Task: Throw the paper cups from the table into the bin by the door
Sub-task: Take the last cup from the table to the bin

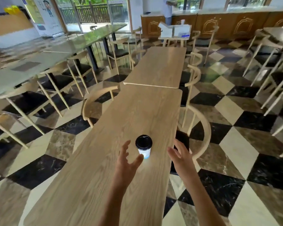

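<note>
A white paper cup (144, 151) with a black lid and a blue band at its base stands upright on the long light-wood table (104, 176). My left hand (127, 158) is open just left of the cup, fingers spread, thumb close to the cup's base; I cannot tell if it touches. My right hand (180, 154) hovers open to the right of the cup, over the table's right edge, a hand's width away. No bin shows in the head view.
A second wooden table (158, 66) continues beyond this one. Light-wood chairs line both sides, one (201, 128) close to my right hand, another (96, 101) at the left. Glass-topped tables (39, 57) stand left. A person (167, 10) stands at the far counter. Checkered floor all around.
</note>
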Demonstrator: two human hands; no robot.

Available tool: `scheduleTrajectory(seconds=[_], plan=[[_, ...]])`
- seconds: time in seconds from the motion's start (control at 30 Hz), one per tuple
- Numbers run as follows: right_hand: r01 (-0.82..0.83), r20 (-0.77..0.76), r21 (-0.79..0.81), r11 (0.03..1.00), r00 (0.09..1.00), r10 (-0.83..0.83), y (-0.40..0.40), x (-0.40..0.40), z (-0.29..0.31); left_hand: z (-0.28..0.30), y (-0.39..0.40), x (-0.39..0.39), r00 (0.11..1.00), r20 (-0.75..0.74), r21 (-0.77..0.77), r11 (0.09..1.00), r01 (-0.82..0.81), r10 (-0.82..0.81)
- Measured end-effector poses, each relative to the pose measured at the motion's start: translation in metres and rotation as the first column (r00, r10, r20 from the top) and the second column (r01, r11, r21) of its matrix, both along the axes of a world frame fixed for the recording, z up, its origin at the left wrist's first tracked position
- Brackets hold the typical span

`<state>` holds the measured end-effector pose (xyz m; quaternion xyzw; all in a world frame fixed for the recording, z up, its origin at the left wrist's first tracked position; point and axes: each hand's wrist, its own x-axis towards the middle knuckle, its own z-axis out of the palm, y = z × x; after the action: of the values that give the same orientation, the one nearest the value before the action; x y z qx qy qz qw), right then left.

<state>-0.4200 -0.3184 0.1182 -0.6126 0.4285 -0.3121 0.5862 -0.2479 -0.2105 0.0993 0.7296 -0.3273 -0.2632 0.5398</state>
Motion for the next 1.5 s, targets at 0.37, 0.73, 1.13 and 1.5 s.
scheduleTrajectory(seconds=[0.37,0.73,1.13,1.5], plan=[[0.150,-0.219,0.171,0.974,0.969,-0.111,-0.030,0.072,-0.093,-0.094,-0.097,0.064,0.985,0.026,0.181,0.970,0.161,-0.169],[0.233,-0.240,0.219,0.948,0.954,-0.179,-0.037,0.086,-0.122,-0.138,-0.139,0.074,0.974,0.040,0.214,0.955,0.208,-0.221],[0.321,-0.285,0.132,0.938,0.918,-0.274,-0.020,0.078,-0.103,-0.079,-0.101,0.074,0.867,-0.471,-0.049,0.986,0.159,-0.163],[0.614,-0.137,0.066,0.786,0.786,-0.603,0.055,-0.035,-0.041,-0.034,-0.064,-0.028,0.597,-0.671,-0.247,0.892,0.378,-0.439]])
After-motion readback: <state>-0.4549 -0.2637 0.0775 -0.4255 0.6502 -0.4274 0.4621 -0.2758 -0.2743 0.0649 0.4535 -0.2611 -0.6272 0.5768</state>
